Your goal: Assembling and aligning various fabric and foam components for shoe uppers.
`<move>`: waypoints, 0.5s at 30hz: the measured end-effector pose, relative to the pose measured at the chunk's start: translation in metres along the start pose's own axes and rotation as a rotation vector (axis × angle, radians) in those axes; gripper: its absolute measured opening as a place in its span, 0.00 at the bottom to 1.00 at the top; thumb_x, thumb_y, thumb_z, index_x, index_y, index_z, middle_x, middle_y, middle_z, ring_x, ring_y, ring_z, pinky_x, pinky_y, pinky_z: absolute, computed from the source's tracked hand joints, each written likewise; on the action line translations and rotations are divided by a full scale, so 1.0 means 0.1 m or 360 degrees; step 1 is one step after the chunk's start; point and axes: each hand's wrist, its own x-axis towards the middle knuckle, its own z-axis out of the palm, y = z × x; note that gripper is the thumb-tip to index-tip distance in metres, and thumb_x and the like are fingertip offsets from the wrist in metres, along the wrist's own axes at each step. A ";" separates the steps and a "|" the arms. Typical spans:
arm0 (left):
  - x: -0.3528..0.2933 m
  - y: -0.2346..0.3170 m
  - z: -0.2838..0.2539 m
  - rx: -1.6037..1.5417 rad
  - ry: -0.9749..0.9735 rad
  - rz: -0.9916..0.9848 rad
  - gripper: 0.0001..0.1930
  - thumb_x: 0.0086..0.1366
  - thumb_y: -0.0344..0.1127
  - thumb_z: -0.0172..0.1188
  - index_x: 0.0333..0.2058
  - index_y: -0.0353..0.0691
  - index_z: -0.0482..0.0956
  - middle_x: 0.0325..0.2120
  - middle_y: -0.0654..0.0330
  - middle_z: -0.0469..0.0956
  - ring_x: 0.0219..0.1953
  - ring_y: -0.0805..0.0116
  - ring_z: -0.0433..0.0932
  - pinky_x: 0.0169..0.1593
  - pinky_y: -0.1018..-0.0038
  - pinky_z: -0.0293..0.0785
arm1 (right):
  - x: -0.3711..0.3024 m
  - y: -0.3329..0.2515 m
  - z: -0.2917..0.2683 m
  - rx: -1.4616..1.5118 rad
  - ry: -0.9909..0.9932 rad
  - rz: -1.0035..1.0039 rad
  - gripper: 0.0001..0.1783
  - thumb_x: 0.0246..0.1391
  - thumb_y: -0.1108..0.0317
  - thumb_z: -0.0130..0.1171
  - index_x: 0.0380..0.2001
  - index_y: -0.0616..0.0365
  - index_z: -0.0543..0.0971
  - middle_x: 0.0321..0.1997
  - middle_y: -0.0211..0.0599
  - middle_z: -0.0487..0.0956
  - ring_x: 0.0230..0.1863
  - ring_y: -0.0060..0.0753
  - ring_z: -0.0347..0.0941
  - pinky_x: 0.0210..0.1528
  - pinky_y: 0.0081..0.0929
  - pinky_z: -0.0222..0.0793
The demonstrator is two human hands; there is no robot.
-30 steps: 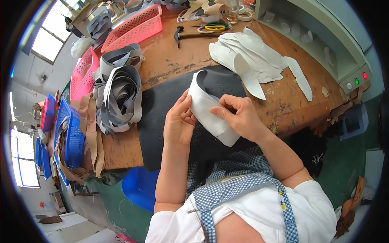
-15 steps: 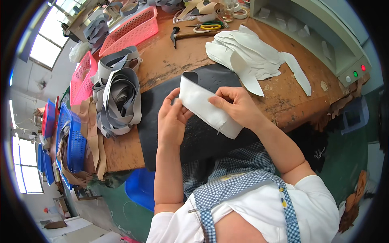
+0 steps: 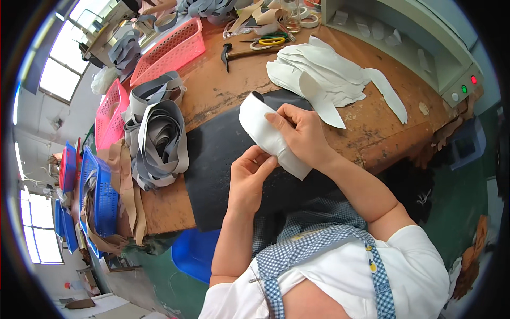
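Note:
A curved white strip of leather-like material (image 3: 260, 119) is held between both hands above a black mat (image 3: 218, 143). My left hand (image 3: 249, 178) pinches its lower edge near the right-hand end, thumb on top. With my right hand (image 3: 303, 135) I grip its upper side, the thumb lying across the white face. The strip's dark inner side shows at its far curled end. Beyond my right hand lies a pile of similar white pieces (image 3: 324, 69). To the left of the mat stands a stack of coiled grey strips (image 3: 159, 138).
A hammer (image 3: 247, 53) and yellow-handled scissors (image 3: 271, 41) lie at the back of the brown table (image 3: 212, 80). Pink baskets (image 3: 169, 50) stand at the left, with a blue basket (image 3: 101, 196) below them. A grey machine with lit buttons (image 3: 465, 89) stands at the far right.
My left hand has moved from the strip's far left end down and right to its lower edge. My right hand has shifted slightly up and left along the strip.

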 end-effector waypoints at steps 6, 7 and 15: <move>-0.02 0.02 0.17 0.0137 0.0304 0.0260 0.10 0.63 0.27 0.63 0.42 0.29 0.77 0.36 0.59 0.80 0.38 0.76 0.77 0.48 0.78 0.72 | -0.08 0.04 0.22 -0.0002 0.0234 -0.0175 0.17 0.66 0.59 0.52 0.28 0.61 0.75 0.15 0.25 0.69 0.20 0.11 0.60 0.22 0.18 0.58; -0.01 0.00 0.14 0.0208 0.0320 0.0238 0.11 0.63 0.27 0.63 0.42 0.30 0.77 0.35 0.60 0.80 0.37 0.77 0.76 0.45 0.80 0.73 | -0.08 0.06 0.23 0.0001 0.0233 -0.0177 0.17 0.66 0.59 0.52 0.28 0.61 0.75 0.15 0.25 0.69 0.20 0.11 0.60 0.22 0.18 0.58; -0.04 0.03 -0.15 0.0147 0.0356 0.0190 0.10 0.64 0.31 0.63 0.41 0.30 0.78 0.32 0.61 0.80 0.33 0.77 0.78 0.40 0.80 0.74 | -0.07 0.06 -0.08 0.0690 -0.0678 0.0440 0.13 0.65 0.61 0.54 0.36 0.61 0.76 0.28 0.22 0.73 0.29 0.11 0.65 0.31 0.16 0.63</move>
